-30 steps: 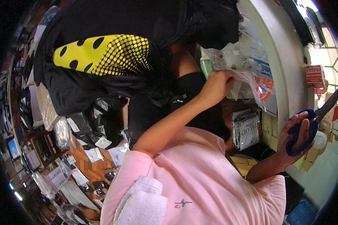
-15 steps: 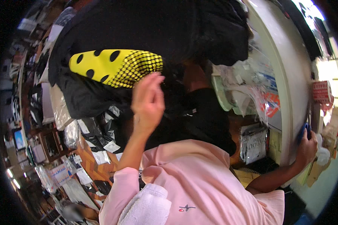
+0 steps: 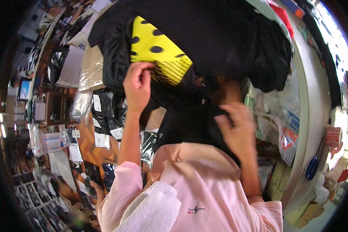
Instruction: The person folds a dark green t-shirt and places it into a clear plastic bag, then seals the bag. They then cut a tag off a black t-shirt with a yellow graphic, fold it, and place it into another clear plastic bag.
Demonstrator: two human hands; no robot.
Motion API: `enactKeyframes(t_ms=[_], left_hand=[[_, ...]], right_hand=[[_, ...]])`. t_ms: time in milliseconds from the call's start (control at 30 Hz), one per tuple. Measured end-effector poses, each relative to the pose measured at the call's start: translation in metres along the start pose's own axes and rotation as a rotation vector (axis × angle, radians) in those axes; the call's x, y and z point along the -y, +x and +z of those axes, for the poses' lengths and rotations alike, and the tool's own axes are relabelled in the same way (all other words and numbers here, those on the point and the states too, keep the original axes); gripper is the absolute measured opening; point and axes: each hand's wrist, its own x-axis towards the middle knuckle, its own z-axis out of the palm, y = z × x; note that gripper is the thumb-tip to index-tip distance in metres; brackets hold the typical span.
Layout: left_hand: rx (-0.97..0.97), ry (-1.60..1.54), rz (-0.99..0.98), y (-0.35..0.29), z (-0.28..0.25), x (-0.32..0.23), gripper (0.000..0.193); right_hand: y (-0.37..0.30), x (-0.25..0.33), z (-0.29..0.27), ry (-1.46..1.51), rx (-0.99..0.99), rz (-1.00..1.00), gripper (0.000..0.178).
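Black garment fabric (image 3: pixel 220 42) is heaped across the upper middle, in front of me. On it shows a yellow panel with black dots (image 3: pixel 154 44), the dots becoming a fine mesh toward its lower edge. My left hand (image 3: pixel 137 87) is at that lower left edge, its fingers curled and pinched on the cloth; the fingertips are partly hidden. My right hand (image 3: pixel 237 125) is lifted over dark cloth in front of my body, somewhat blurred, thumb and fingers apart with nothing seen in them. At the far right a blue oval object (image 3: pixel 312 167) stands by the pale table edge.
A pale curved table edge (image 3: pixel 311 96) runs down the right side, with clear plastic bags (image 3: pixel 288 135) beside it. On the left lie black parcels with white labels (image 3: pixel 104 110) and a brown carton (image 3: pixel 91 69). Another person's arm (image 3: pixel 98 191) shows low on the left.
My right hand has left the blue object at the far right and come in toward the cloth. The yellow panel now lies turned, and my left hand has moved to its lower left edge.
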Motion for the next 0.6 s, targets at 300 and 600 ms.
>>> enactKeyframes(t_ms=[300,600], left_hand=[[-0.188,0.178,0.140,0.028,-0.034,0.009,0.029],[-0.215,0.423,0.147,0.127,-0.037,0.125,0.059]], right_hand=[[0.066,-0.011,0.106,0.379,0.239,0.077,0.010],[0.063,0.019,-0.005,0.086,0.226,-0.121,0.043]])
